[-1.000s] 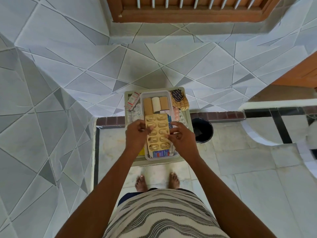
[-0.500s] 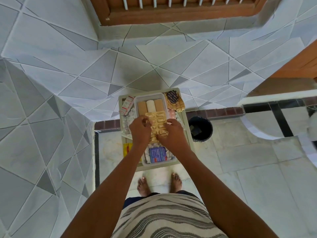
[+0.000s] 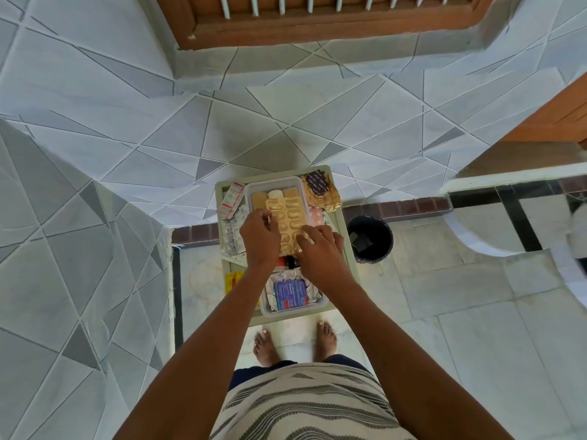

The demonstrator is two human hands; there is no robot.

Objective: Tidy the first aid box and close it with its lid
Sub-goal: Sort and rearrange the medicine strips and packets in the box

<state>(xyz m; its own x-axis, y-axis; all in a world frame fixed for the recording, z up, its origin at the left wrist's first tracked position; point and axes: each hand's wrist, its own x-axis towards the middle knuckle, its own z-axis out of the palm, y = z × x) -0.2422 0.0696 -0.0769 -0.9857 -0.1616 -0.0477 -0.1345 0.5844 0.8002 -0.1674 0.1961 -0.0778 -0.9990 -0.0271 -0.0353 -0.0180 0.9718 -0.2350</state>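
Inside, both hands [image 3: 286, 239] pinch a gold blister pack [image 3: 290, 217] over the first aid box [image 3: 273, 312] (blue packet [image 3: 290, 293] nearer).

We see a small pale green table [image 3: 346, 246] standing against the tiled wall, its far edge at the wall and its near edge just ahead of bare feet on the floor. On it, a clear plastic box [image 3: 297, 311] runs down the middle from far edge to near edge. Along the left edge lie a red-and-white packet [image 3: 232, 198], silver foil strips [image 3: 234, 231] and a yellow packet [image 3: 233, 278]; a crumpled gold wrapper [image 3: 320, 192] fills the far right corner.
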